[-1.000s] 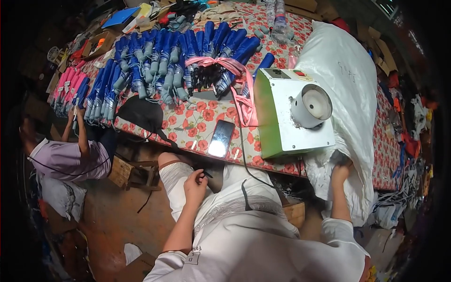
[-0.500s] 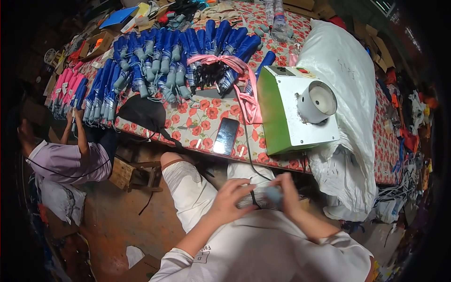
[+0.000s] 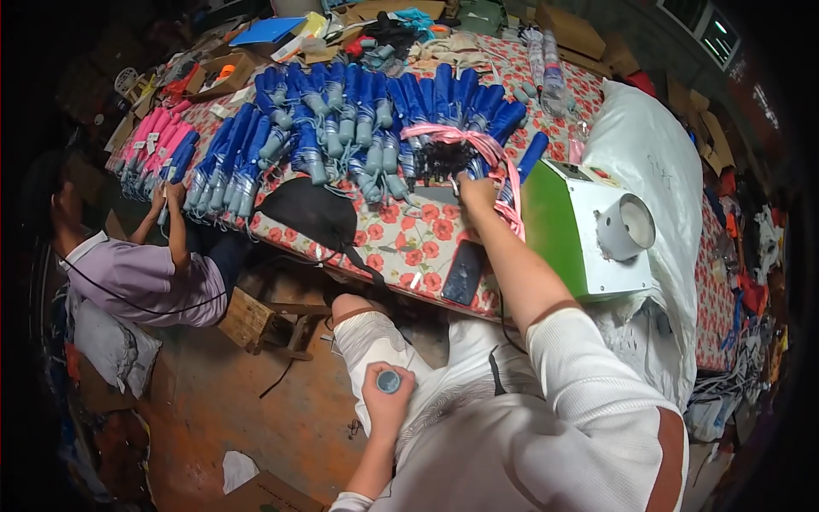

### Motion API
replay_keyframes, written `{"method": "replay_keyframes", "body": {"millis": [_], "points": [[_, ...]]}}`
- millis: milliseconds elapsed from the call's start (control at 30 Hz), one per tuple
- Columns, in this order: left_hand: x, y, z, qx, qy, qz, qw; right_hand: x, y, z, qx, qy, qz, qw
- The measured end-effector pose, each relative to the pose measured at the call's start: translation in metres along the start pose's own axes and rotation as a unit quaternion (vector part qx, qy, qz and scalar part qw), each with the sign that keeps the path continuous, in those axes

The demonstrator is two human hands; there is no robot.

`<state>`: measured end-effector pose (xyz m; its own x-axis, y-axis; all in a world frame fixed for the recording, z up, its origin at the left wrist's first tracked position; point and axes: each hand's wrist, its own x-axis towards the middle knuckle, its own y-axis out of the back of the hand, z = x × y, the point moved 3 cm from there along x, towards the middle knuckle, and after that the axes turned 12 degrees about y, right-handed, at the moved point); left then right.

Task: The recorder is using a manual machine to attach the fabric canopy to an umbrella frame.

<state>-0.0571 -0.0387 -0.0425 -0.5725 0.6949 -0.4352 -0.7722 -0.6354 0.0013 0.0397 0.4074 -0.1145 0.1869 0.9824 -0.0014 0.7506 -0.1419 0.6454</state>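
My left hand (image 3: pixel 390 399) is closed around a grey umbrella handle (image 3: pixel 388 381), its round end facing up, above my left thigh. Stretched over the table, my right hand (image 3: pixel 478 193) has its fingers curled at the black shaft ends (image 3: pixel 444 160) of a bundle of folded blue umbrellas (image 3: pixel 465 94). Its fingertips are partly hidden among those ends. A pink cloth strip (image 3: pixel 444 131) ties the bundle. Left of it lie several rows of blue umbrellas (image 3: pixel 294 85) with grey handles (image 3: pixel 347 128) fitted.
A phone (image 3: pixel 463 273) lies at the table's front edge, near a black cloth (image 3: pixel 307 213). A green and white machine (image 3: pixel 589 230) with a round spout stands at right against a white sack (image 3: pixel 648 154). At left, a co-worker (image 3: pixel 141 277) handles umbrellas beside a wooden stool (image 3: pixel 256 322).
My hands were together over my lap with a blurred grey piece. The left has moved left, holding the grey handle; the right has reached forward to the tied bundle. The view has shifted.
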Motion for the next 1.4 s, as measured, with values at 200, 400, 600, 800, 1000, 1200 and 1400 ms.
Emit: {"method": "replay_keyframes", "body": {"millis": [200, 400, 600, 800, 1000, 1200, 1400], "points": [[0.000, 0.009, -0.010, 0.029, 0.044, 0.038, 0.998, -0.031, 0.005, -0.041, 0.152, -0.026, -0.170, 0.973], [0.018, -0.001, 0.003, -0.058, 0.018, 0.018, 0.998, -0.135, 0.030, -0.055, 0.325, -0.090, -0.332, 0.881], [0.020, -0.020, 0.038, -0.228, 0.088, -0.040, 0.969, -0.281, 0.068, -0.044, 0.480, -0.158, -0.486, 0.713], [0.001, -0.025, 0.032, -0.025, 0.034, -0.073, 0.996, -0.268, 0.113, -0.062, 0.322, 0.106, -0.423, 0.841], [-0.016, -0.026, 0.047, 0.030, -0.113, 0.033, 0.993, -0.214, 0.173, -0.156, 0.670, 0.005, -0.309, 0.675], [0.003, -0.032, 0.043, 0.014, -0.184, -0.016, 0.983, -0.254, 0.194, -0.117, 0.690, 0.092, -0.460, 0.551], [-0.004, -0.039, 0.040, 0.069, -0.210, -0.035, 0.975, -0.283, 0.213, -0.137, 0.687, 0.204, -0.456, 0.528]]}}
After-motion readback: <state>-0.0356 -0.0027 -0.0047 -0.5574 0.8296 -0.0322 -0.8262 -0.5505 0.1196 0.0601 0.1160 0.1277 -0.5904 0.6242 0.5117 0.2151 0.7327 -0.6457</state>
